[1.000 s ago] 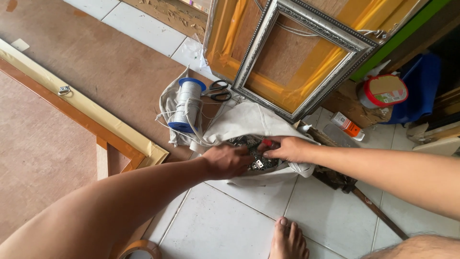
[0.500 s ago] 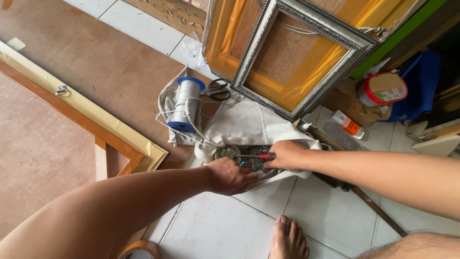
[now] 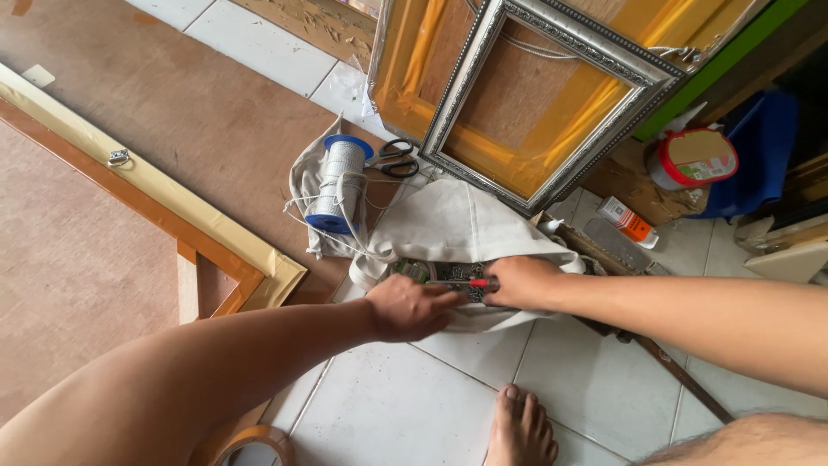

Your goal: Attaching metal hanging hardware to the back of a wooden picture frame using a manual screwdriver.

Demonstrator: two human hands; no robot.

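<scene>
We see both hands meeting at the open mouth of a cream-white cloth bag [image 3: 457,229] that lies on the pale tiled floor [image 3: 405,406]. The left hand [image 3: 410,306] rests at the near edge of the bag's opening, fingers loosely curled and pointing toward the right hand; we cannot tell whether it grips anything. The right hand [image 3: 520,282] sits just beside it, almost touching, its fingers closed around a small red-handled tool [image 3: 470,282] whose metal shaft points toward the left hand. Between and just beyond the two hands, the bag's opening shows a dark jumble of small metal hardware [image 3: 431,272]; we cannot make out the single pieces.

Beyond the left hand, a blue-ended spool of white cord [image 3: 336,185] stands on the cloth, with black-handled scissors [image 3: 392,160] just past it. Farther beyond both hands leans an ornate silver picture frame [image 3: 552,103] backed with brown board and yellow tape. Out past the right hand lie a small white and orange tube [image 3: 625,218] and a round red-lidded container [image 3: 690,160]. To the left of the left arm, a large gold-edged wooden frame [image 3: 155,185] lies flat on brown board. A bare foot [image 3: 517,431] rests on the tiles nearer than the hands.
</scene>
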